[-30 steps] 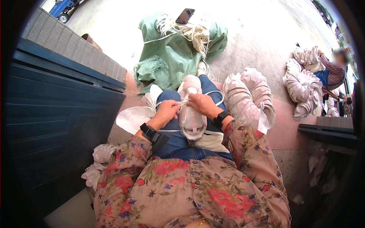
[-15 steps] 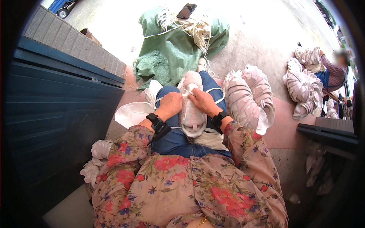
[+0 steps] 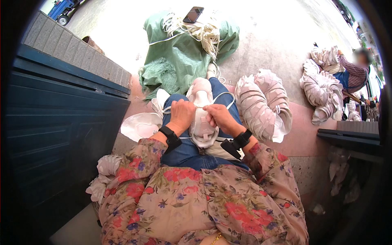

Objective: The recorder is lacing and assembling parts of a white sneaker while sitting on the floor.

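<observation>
— On the person's lap, what is that?

— A white shoe [image 3: 202,118], lying on the blue jeans [image 3: 185,149]. The left hand [image 3: 181,115] is curled around its left side. The right hand [image 3: 219,117] is pinching a thin white lace [image 3: 223,97].

— Is it heavy?

— It looks light and soft, I think. Best to hold it by the sides. More white shoes [image 3: 263,104] are stacked to the right.
</observation>
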A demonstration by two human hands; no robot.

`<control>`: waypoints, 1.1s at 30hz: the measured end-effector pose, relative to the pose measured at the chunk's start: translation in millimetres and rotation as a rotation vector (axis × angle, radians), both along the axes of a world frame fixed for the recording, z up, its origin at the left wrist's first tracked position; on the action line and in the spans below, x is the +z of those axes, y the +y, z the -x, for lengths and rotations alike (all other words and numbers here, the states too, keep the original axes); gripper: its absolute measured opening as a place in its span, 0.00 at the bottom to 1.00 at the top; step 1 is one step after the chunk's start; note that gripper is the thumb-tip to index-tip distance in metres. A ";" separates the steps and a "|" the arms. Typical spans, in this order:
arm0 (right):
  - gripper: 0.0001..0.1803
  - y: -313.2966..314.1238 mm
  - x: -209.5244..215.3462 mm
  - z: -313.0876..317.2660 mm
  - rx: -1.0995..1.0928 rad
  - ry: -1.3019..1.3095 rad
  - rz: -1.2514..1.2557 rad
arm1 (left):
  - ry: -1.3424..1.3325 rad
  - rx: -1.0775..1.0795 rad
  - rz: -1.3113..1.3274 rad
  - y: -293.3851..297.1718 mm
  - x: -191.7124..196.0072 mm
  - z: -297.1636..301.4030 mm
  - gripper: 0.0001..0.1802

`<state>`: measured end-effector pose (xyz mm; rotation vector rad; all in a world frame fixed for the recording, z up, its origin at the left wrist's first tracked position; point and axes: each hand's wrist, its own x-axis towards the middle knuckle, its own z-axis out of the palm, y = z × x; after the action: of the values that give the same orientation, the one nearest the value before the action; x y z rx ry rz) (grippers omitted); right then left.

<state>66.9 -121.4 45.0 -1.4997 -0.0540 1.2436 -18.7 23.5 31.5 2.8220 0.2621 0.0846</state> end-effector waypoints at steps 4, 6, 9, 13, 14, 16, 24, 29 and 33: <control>0.16 9.0 -13.6 5.1 0.130 -0.139 0.013 | 0.019 0.012 0.096 -4.0 0.6 7.5 0.11; 0.17 20.1 -25.6 10.2 0.142 -0.292 0.055 | 0.185 0.047 0.139 3.4 -2.3 -0.6 0.11; 0.18 27.8 -41.9 19.1 0.156 -0.516 0.172 | 0.417 0.084 0.236 13.3 -2.6 -8.1 0.11; 0.18 33.6 -47.8 26.9 0.206 -0.875 0.333 | 0.411 0.058 0.354 18.1 3.2 -6.6 0.11; 0.18 34.8 -44.0 27.8 0.254 -0.907 0.394 | 0.404 0.067 0.390 18.6 4.1 -5.5 0.11; 0.16 36.4 -25.9 30.0 0.317 -0.904 0.412 | 0.400 0.066 0.409 19.3 4.7 -3.4 0.10; 0.12 23.4 -32.0 25.2 0.522 -1.198 0.377 | 0.188 0.034 0.168 -2.8 4.0 5.5 0.09; 0.13 -51.2 30.4 10.2 0.590 -0.505 -0.195 | -0.209 -0.272 0.059 -22.9 46.2 28.1 0.08; 0.12 -75.0 23.8 13.9 0.107 -0.017 -0.212 | 0.055 -0.439 0.384 -29.8 30.8 13.3 0.10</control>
<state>53.0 -196.5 68.7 -1.3376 -0.2720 1.2684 -32.0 -6.3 62.4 2.4340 -0.3014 -0.1265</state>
